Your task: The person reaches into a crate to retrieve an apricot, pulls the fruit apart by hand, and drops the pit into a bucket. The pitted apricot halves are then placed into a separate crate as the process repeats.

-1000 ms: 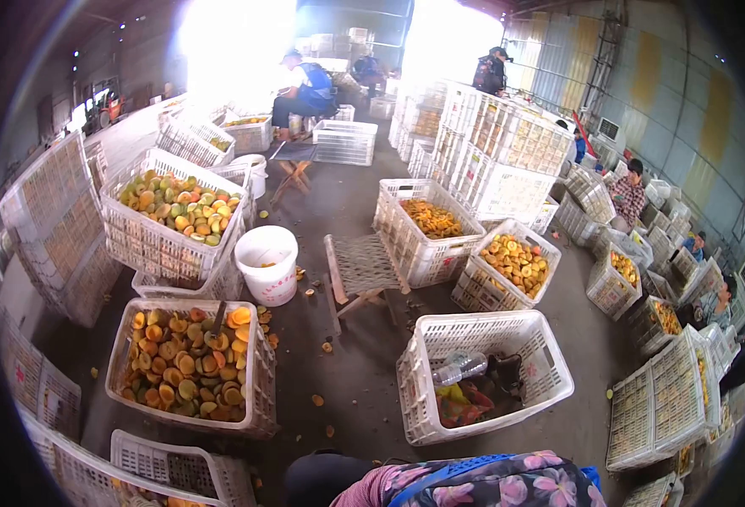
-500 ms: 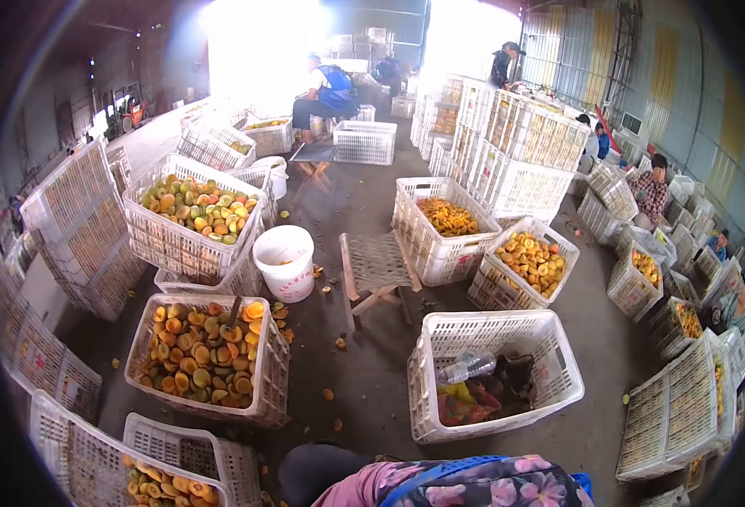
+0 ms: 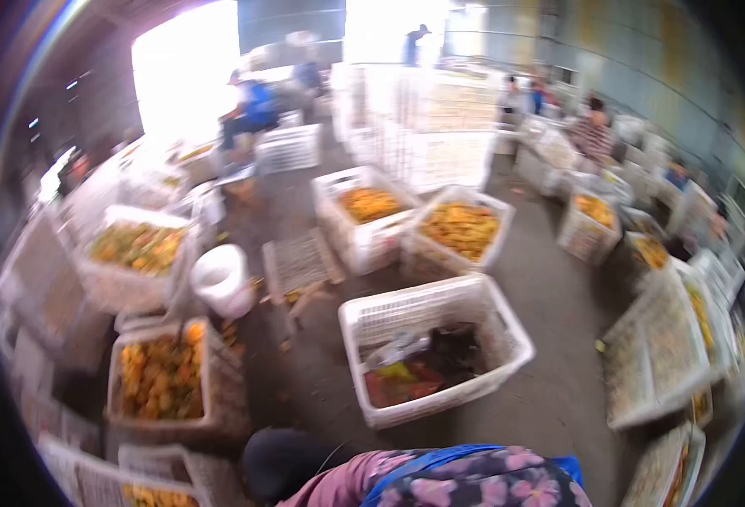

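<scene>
Neither of my hands shows; only a pink sleeve (image 3: 338,477) and a dark floral garment with blue edging (image 3: 499,482) appear at the bottom. In front of me on the floor stands a white plastic crate (image 3: 423,310). Inside it lie a clear plastic bottle (image 3: 399,348), a dark bundle (image 3: 457,348) and something red and yellow (image 3: 406,384). To the left, another crate (image 3: 224,372) is filled with halved orange fruit (image 3: 161,376). The view is smeared by motion.
A low woven stool (image 3: 296,262) and a white bucket (image 3: 222,283) stand ahead. Two fruit-filled crates (image 3: 372,245) sit beyond the near crate. Stacked crates (image 3: 453,160) rise behind them. A person in blue (image 3: 258,106) sits at the back; other people are along the right.
My view has swung to the right and blurred, so the crates, bucket and stool sit further left in the picture. The near crate's contents look the same.
</scene>
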Demonstrator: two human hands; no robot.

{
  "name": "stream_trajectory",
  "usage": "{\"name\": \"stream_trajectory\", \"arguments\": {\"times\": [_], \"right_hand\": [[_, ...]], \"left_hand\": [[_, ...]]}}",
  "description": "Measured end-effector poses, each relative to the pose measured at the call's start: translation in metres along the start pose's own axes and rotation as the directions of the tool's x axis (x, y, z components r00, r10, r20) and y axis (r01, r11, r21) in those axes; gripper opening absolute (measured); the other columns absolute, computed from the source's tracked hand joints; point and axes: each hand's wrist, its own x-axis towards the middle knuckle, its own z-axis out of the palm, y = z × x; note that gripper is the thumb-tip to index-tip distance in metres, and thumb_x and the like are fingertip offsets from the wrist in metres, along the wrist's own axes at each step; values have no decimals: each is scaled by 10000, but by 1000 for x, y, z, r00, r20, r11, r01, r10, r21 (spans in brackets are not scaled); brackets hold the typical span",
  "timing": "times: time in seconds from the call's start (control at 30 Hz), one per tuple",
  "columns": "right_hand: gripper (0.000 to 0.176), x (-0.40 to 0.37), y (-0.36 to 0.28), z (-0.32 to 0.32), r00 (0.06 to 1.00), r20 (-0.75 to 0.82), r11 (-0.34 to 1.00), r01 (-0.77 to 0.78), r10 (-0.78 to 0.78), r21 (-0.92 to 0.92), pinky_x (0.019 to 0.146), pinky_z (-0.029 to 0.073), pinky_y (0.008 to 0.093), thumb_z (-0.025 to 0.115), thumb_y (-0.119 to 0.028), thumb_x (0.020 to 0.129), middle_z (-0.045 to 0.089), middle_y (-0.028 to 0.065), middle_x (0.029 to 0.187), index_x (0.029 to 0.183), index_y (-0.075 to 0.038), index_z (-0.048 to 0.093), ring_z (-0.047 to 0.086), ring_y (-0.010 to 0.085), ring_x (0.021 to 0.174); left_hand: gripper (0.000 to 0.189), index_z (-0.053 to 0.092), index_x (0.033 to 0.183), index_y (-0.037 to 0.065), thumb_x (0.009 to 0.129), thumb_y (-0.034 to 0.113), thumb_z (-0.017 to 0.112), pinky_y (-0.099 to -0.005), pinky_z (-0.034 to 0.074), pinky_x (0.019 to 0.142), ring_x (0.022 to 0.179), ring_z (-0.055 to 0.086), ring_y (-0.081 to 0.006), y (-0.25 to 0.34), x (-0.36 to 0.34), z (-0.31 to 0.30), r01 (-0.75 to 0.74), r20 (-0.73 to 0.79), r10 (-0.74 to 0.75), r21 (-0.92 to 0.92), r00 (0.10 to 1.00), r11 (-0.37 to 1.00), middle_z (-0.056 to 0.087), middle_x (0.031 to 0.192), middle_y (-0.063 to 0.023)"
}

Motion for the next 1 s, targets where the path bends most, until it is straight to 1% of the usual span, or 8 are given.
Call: {"name": "stream_trajectory", "arguments": {"times": [0.2, 0.23, 0.33, 0.47, 0.53, 0.77, 0.87, 1.0], "right_hand": [[289, 57, -85, 25, 853, -428, 953, 237, -298, -190, 751, 499, 392, 518, -196, 806, 639, 151, 956, 1056, -75, 599, 625, 297, 841], [312, 67, -112, 53, 690, 151, 519, 652, -708, -553, 733, 506, 411, 517, -210, 800, 643, 172, 932, 1058, -52, 593, 633, 314, 800], [289, 121, -108, 85, 273, 8, 252, 899, -962, -359, 841, 452, 318, 485, -93, 873, 574, 126, 1099, 1148, -16, 521, 558, 207, 955], [352, 174, -114, 112, 406, 38, 393, 853, -913, 343, 768, 420, 245, 550, -228, 894, 548, 57, 1045, 1179, -26, 507, 502, 136, 896], [415, 190, -114, 122, 405, 69, 393, 813, -912, 429, 685, 420, 210, 575, -283, 888, 554, 8, 1008, 1217, -44, 493, 487, 73, 820], [376, 208, -121, 124, 361, 90, 368, 860, -928, 354, 721, 415, 216, 529, -247, 911, 554, 18, 1023, 1196, -5, 496, 478, 84, 841], [358, 208, -123, 123, 362, -8, 344, 893, -932, 291, 728, 414, 216, 520, -229, 913, 551, 14, 1000, 1185, 3, 501, 474, 80, 839], [357, 211, -125, 128, 428, 9, 402, 840, -904, 365, 718, 413, 208, 527, -238, 912, 542, 1, 979, 1178, -2, 504, 470, 78, 823]], "left_hand": [[358, 480, 1179, 86, 834, 85, 576, -310, 495, 812, 949, 567, -217, -27, -66, -78, 16, -194, -60, -220, 979, 975, 528, 1141, -127], [358, 477, 1182, 86, 837, 84, 574, -309, 495, 812, 951, 566, -216, -36, -79, -91, 2, -247, -63, -238, 967, 971, 527, 1145, -126], [358, 470, 1192, 87, 848, 79, 569, -306, 495, 814, 957, 564, -210, -58, -129, -119, -90, -443, -53, -294, 895, 951, 521, 1158, -125], [502, 392, 1255, 94, 806, -79, 534, -306, 450, 885, 1012, 540, -149, -53, -164, -93, -458, -510, -21, -789, 860, 409, 541, 1124, -48], [598, 323, 1337, 101, 818, 19, 609, -290, 393, 966, 1169, 452, -160, -71, -180, -88, -549, -566, 195, -566, 801, 614, 463, 1269, -53], [690, 279, 1369, 102, 790, 14, 643, -304, 357, 1003, 1226, 397, -168, -119, -156, -85, -641, -662, 223, -494, 716, 588, 403, 1331, -45], [558, 278, 1366, 99, 879, 103, 549, -302, 366, 998, 1232, 394, -177, -126, -151, -90, -474, -479, 45, -842, 876, 257, 394, 1338, -58], [430, 332, 1329, 90, 921, 119, 464, -300, 384, 984, 1180, 449, -188, -111, -157, -89, -654, -676, 187, -546, 713, 523, 451, 1280, -82]]}}
